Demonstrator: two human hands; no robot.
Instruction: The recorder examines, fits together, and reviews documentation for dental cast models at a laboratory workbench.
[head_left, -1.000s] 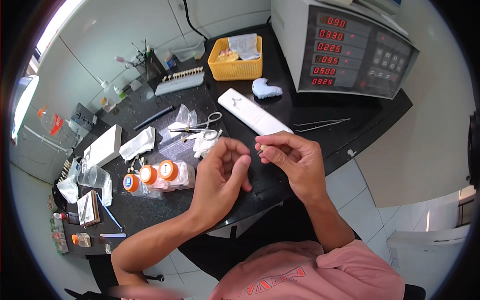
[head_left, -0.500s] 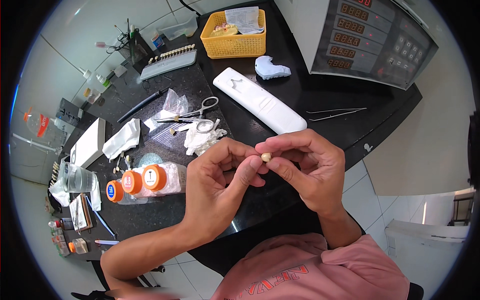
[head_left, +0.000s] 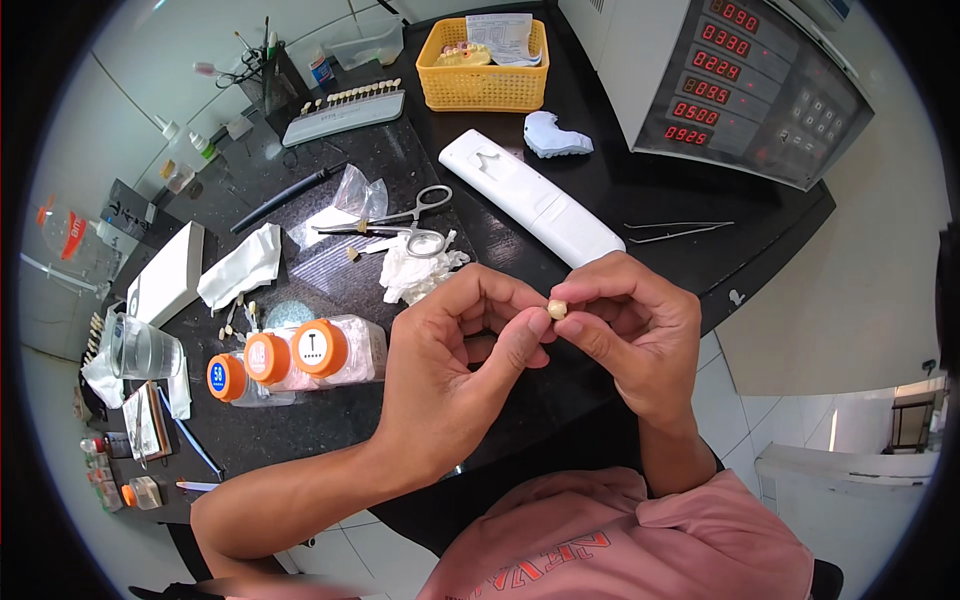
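A small cream dental crown [head_left: 557,310] sits between my two hands, over the near edge of the dark bench. My right hand [head_left: 640,330] pinches it between thumb and forefinger from the right. My left hand [head_left: 465,360] is closed in a pinch against its left side, thumb and fingertips touching it. Fingers hide part of the crown. Beyond my hands lies a long white plastic case [head_left: 530,200]. Left of it are scissor-handled forceps [head_left: 425,215] on crumpled white tissue [head_left: 415,272].
Three orange-lidded jars [head_left: 320,347] stand left of my left forearm. Tweezers [head_left: 680,231] lie on the right, below a control unit [head_left: 750,100] with red digits. At the back are a yellow basket [head_left: 485,90], a blue-white dental mould [head_left: 553,136] and a tooth shade guide [head_left: 345,118].
The crown has turned slightly between my fingers, and both hands still hold it. The whole view has shifted a little, so the hands appear slightly farther right.
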